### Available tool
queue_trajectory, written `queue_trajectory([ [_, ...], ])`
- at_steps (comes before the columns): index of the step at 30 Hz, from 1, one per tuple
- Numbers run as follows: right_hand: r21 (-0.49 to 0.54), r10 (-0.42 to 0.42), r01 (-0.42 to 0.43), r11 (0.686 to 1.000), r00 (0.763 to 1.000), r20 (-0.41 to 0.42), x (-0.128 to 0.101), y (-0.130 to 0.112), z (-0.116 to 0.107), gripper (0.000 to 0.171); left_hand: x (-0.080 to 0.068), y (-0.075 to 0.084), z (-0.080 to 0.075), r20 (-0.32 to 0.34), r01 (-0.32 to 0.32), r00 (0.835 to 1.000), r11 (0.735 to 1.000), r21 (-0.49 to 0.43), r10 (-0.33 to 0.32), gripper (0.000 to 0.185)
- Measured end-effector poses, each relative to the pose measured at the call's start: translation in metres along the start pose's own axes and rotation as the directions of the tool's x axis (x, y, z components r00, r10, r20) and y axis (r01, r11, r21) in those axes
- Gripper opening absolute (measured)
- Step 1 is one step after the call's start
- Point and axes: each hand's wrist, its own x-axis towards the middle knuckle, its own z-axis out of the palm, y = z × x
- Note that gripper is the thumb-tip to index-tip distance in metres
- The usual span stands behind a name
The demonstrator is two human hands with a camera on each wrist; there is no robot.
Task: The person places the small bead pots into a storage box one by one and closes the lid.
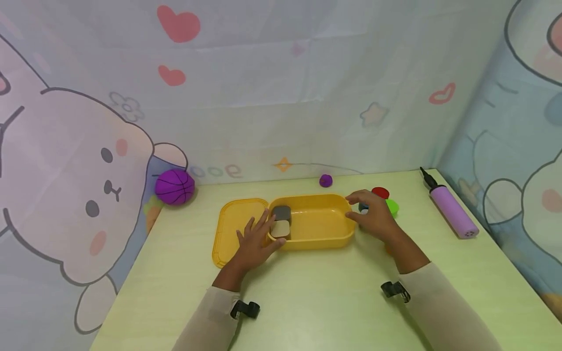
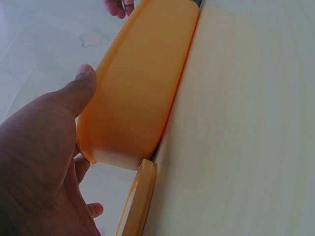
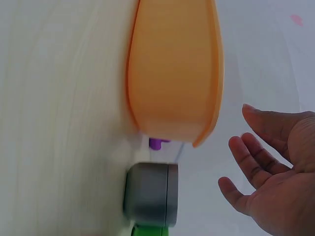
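A yellow oblong box (image 1: 316, 222) lies on the table, its flat lid (image 1: 232, 229) beside its left end. My left hand (image 1: 259, 234) rests on the lid with straight fingers, and its thumb (image 2: 86, 78) touches the box wall (image 2: 142, 83). Inside the box's left end sit a dark grey piece (image 1: 281, 212) and a cream piece (image 1: 281, 228). My right hand (image 1: 366, 212) hovers at the box's right end, fingers relaxed and holding nothing. In the right wrist view the right hand (image 3: 266, 167) is apart from the box (image 3: 172, 69) and the grey round tin (image 3: 150, 194).
Behind the right hand lie a green piece (image 1: 392, 207) and a red disc (image 1: 380, 193). A small purple object (image 1: 325, 181) sits near the back wall, a purple ball (image 1: 174, 186) at the back left, and a lilac pump (image 1: 452, 212) on the right. Cloth walls enclose the table.
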Motion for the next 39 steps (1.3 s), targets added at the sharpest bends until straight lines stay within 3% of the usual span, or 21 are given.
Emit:
queue_trajectory([
  [7,-0.015,0.124,-0.124,0.992,0.992,0.035,-0.009,0.012,-0.018,0.038,0.001,-0.001,0.000,0.008,0.003,1.000,1.000,-0.007,-0.003,0.077],
  [15,0.010,0.170,-0.171,0.985,0.984,0.043,-0.017,0.029,-0.026,0.043,-0.002,-0.004,-0.001,0.009,0.014,1.000,1.000,0.009,-0.014,0.074],
  [23,-0.033,0.217,-0.216,0.976,0.976,0.018,-0.027,0.052,-0.033,0.048,0.001,-0.004,0.001,0.018,0.001,1.000,1.000,-0.006,-0.001,0.073],
  [34,-0.078,0.236,-0.234,0.969,0.971,0.020,-0.031,0.067,-0.028,0.047,0.002,-0.003,0.000,0.016,0.001,1.000,1.000,-0.007,-0.001,0.074],
  [39,-0.127,0.204,-0.199,0.972,0.979,0.028,-0.033,0.073,-0.024,0.047,0.002,-0.004,0.001,0.022,0.001,1.000,1.000,-0.010,-0.001,0.074],
])
